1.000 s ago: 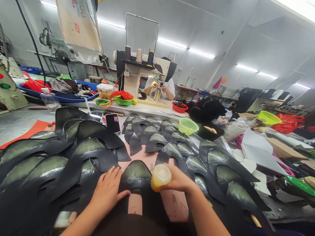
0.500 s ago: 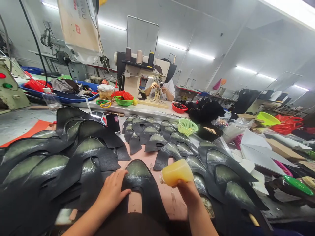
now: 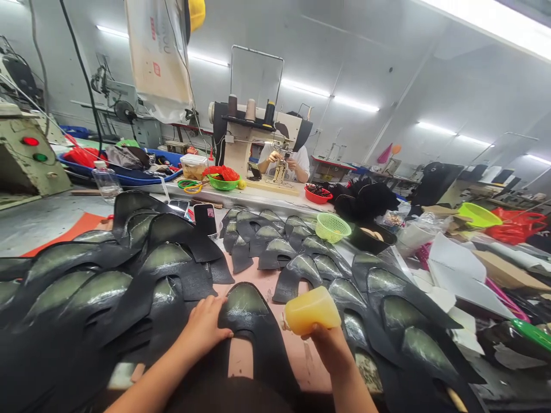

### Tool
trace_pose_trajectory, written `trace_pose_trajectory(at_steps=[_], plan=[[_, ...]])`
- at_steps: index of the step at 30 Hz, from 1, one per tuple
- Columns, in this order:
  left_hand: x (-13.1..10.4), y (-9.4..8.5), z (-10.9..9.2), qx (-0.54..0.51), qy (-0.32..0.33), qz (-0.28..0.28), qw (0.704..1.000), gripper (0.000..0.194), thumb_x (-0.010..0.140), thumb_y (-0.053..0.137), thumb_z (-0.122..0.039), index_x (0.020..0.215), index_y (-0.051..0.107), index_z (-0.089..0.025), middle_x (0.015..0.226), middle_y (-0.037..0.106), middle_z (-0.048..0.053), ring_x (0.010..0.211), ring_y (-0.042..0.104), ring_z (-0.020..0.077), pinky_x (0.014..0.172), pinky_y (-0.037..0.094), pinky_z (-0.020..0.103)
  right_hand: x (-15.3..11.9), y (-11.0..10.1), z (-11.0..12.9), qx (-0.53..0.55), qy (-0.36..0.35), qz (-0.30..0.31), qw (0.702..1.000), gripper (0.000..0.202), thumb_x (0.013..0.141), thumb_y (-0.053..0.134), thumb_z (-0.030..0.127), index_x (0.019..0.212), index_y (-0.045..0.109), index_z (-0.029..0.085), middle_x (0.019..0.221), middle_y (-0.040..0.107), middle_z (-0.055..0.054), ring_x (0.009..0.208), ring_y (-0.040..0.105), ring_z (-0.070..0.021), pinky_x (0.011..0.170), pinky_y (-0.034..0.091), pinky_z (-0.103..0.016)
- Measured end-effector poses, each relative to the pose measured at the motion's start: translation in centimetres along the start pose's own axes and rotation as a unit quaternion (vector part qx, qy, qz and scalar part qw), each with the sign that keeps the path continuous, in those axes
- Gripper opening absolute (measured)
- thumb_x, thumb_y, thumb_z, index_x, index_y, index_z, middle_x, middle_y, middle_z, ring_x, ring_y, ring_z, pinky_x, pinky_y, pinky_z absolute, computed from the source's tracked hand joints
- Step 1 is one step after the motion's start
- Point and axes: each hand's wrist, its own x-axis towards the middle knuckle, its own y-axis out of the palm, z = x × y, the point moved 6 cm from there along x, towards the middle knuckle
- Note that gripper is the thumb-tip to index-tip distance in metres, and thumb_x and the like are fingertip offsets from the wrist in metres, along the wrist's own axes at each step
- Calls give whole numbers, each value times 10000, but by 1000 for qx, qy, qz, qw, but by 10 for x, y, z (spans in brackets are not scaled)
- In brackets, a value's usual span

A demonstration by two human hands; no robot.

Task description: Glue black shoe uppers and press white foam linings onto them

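My right hand (image 3: 329,344) is wrapped round a translucent squeeze bottle (image 3: 313,311) of yellowish liquid. The bottle lies nearly sideways in the air, its narrow tip pointing left toward a black shoe upper (image 3: 246,304). That upper lies toe away from me, with a shiny greenish patch on its toe. On its left edge rests my left hand (image 3: 205,324), fingers stretched out and thumb spread apart. A pinkish board (image 3: 303,358) shows beneath the upper. Overlapping uppers with similar toe patches are spread to the left (image 3: 101,295), behind (image 3: 275,245) and to the right (image 3: 390,310).
A phone (image 3: 205,219) and a pale green basket (image 3: 333,227) stand behind the uppers. Across the bench a person (image 3: 275,160) works at a sewing machine (image 3: 241,135). A plastic bottle (image 3: 106,180) stands at left. White paper and boxes (image 3: 469,275) crowd the right side.
The whole view has shifted slightly, so everything sits a little lower and further right. Both hands keep their places relative to the upper, and the squeeze bottle stays in my right hand.
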Motion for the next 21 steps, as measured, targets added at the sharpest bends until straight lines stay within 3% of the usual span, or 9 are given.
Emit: trace_pose_trajectory(at_steps=[8, 15, 21], plan=[[0, 3, 3, -52, -11, -12, 999, 758, 565, 628, -185, 1269, 353, -125, 1153, 507, 108, 1120, 460, 248, 941, 346, 339, -7, -1, -1, -28, 4, -11, 1000, 454, 542, 729, 547, 805, 625, 192, 733, 663, -96, 644, 609, -262, 503, 465, -349], [-2, 2, 0, -58, 5, -13, 998, 664, 604, 593, -160, 1241, 410, -132, 1115, 531, 97, 1105, 475, 233, 948, 350, 327, -10, -4, -4, -38, -25, -20, 999, 448, 570, 700, 568, 836, 606, 219, 709, 645, -76, 612, 593, -250, 479, 449, -335], [-12, -1, -6, -9, 36, -54, 998, 648, 624, 583, -152, 1248, 408, -164, 1214, 498, 116, 1128, 457, 263, 967, 336, 402, -12, 3, 5, -4, 17, -11, 1000, 443, 535, 735, 532, 825, 617, 218, 764, 660, -83, 650, 606, -246, 504, 450, -327]])
